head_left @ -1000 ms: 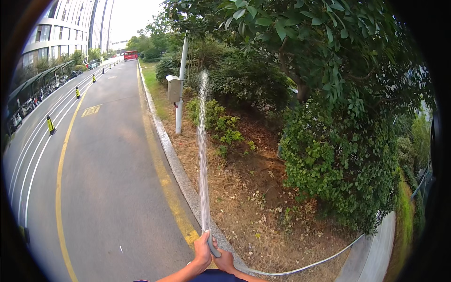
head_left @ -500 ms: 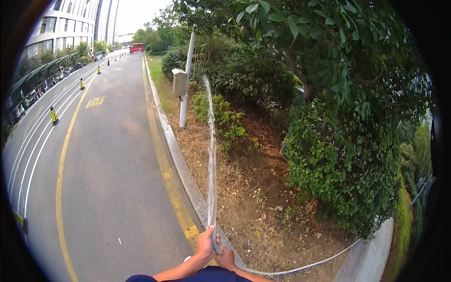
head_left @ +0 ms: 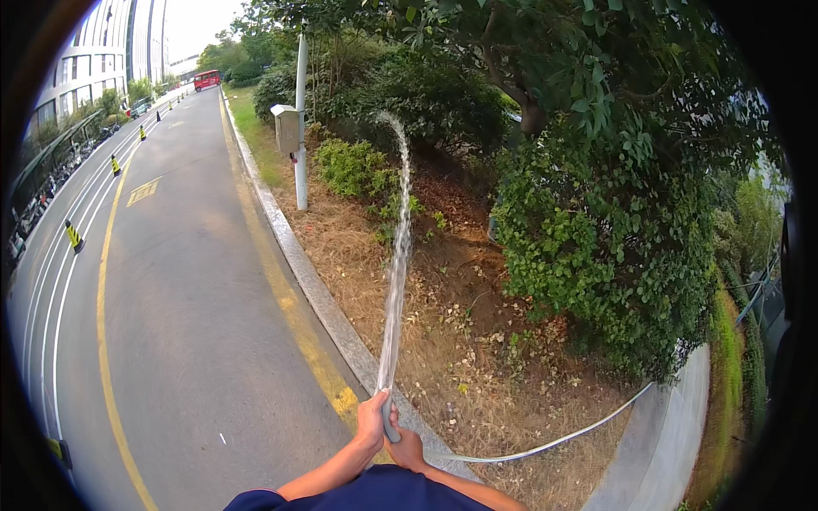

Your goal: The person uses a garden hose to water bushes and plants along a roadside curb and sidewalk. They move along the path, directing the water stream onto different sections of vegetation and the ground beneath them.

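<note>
Item one: grey hose end, held in front of the person's body above the curb, mouth pointed forward and away.

Item two: left hand, closed round the hose near its mouth, the thumb lying up by the opening; that placing presumably served to aim and steady the outflow.

Item three: right hand, gripping lower down, close beside the left; the second hold probably braced the hose against the push of water.

Item four: water jet, a pale, broken column that arched over the dry verge, its far end curling left before dark shrubs.

Item five: pale hose line, which lay across the grass toward the right forearm (whether it joined the grey end could not be told, the arm and hands being in the way).

Surroundings: asphalt road on the left; a pole with a box fixed to it, well ahead; a leafy bush on the right.
</note>
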{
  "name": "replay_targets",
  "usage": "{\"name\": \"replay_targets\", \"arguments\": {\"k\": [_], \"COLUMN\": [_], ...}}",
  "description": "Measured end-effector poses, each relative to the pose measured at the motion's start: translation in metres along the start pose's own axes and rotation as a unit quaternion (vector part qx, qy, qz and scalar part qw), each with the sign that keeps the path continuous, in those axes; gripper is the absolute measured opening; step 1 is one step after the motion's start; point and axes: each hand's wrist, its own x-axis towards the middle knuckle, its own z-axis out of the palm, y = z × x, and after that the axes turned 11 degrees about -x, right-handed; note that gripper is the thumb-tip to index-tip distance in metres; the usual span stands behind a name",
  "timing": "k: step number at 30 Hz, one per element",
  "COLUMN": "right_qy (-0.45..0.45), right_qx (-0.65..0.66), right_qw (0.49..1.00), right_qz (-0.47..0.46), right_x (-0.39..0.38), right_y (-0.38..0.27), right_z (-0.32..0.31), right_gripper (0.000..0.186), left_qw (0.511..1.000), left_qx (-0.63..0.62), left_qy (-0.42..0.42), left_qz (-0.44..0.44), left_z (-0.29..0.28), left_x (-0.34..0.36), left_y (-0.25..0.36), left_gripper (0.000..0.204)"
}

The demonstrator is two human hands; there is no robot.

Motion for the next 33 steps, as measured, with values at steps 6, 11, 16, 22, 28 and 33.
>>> {"name": "replay_targets", "arguments": {"k": [6, 11, 16, 22, 28, 33], "right_qy": [-0.010, -0.006, 0.002, -0.024, -0.030, -0.039], "right_qx": [0.018, 0.026, 0.031, 0.034, 0.017, 0.032], "right_qw": [1.000, 0.999, 0.999, 0.998, 0.999, 0.998], "right_qz": [0.017, 0.018, 0.024, 0.050, 0.037, 0.036], "right_x": [0.003, 0.004, 0.005, 0.005, 0.003, 0.003], "right_y": [-0.002, 0.005, 0.009, 0.003, -0.002, 0.000], "right_z": [-0.002, -0.002, 0.001, -0.007, -0.010, -0.009], "right_gripper": [0.029, 0.029, 0.034, 0.039, 0.040, 0.042], "left_qw": [1.000, 1.000, 0.999, 0.998, 0.998, 0.999], "left_qx": [0.006, 0.011, 0.003, -0.017, -0.032, 0.005], "left_qy": [-0.007, -0.019, -0.004, 0.022, 0.038, 0.016], "left_qz": [-0.012, -0.015, -0.032, -0.050, -0.045, -0.052], "left_z": [0.003, 0.003, 0.010, 0.008, 0.003, 0.007], "left_x": [0.006, 0.014, 0.013, 0.023, 0.027, 0.024], "left_y": [0.000, -0.007, -0.004, -0.006, -0.005, -0.003], "left_gripper": [0.036, 0.034, 0.033, 0.033, 0.032, 0.031]}}
